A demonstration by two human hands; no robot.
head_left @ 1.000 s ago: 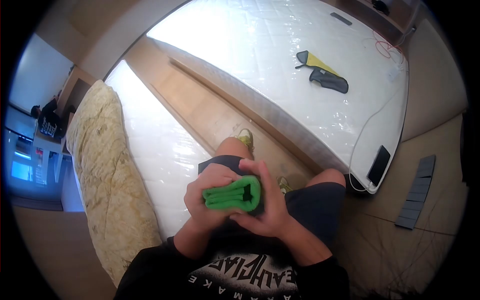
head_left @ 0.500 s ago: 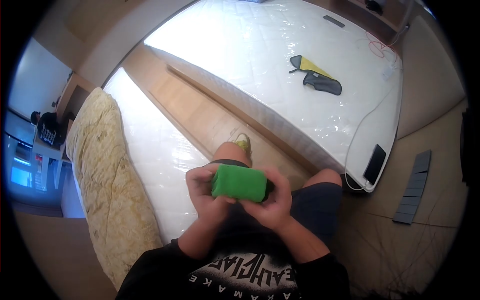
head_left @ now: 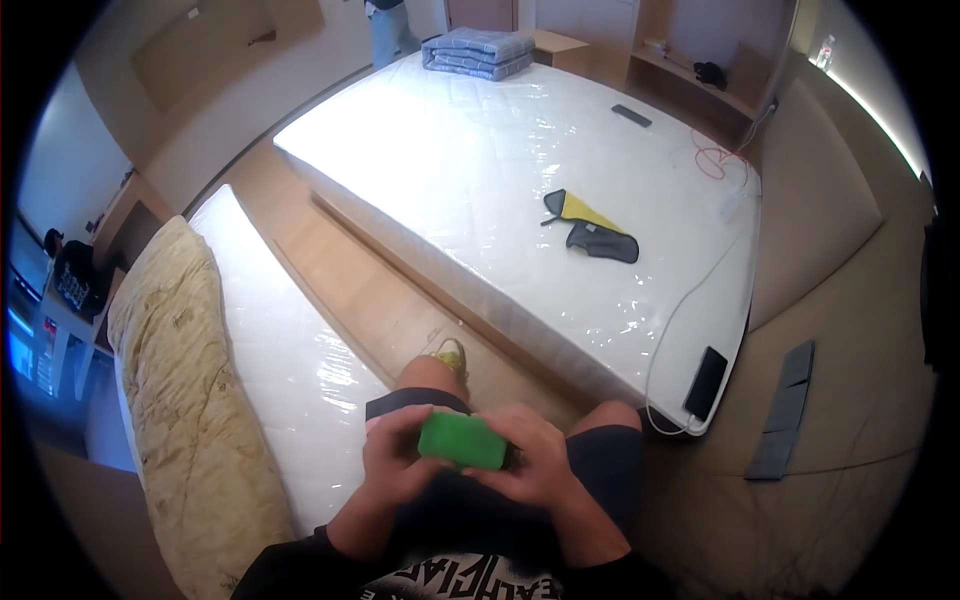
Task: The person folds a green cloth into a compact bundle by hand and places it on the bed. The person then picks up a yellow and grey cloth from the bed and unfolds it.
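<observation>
Green bundle (head_left: 462, 441) gripped at both ends, short of the large mattress (head_left: 400, 140)

I judge the step in hand to be holding the green bundle compact; the next move, in my view, calls for even pressure from both sides so it keeps its shape. On my feed the left hand (head_left: 390, 452) is closed on one end and the right hand (head_left: 538, 455) on the other, both angled inward, thumbs on the near side. The bundle is this side of the large mattress, apart from its near edge. On that mattress I see a yellow-and-grey pouch (head_left: 605, 242) and, by its near right corner, a phone (head_left: 706, 383).
</observation>
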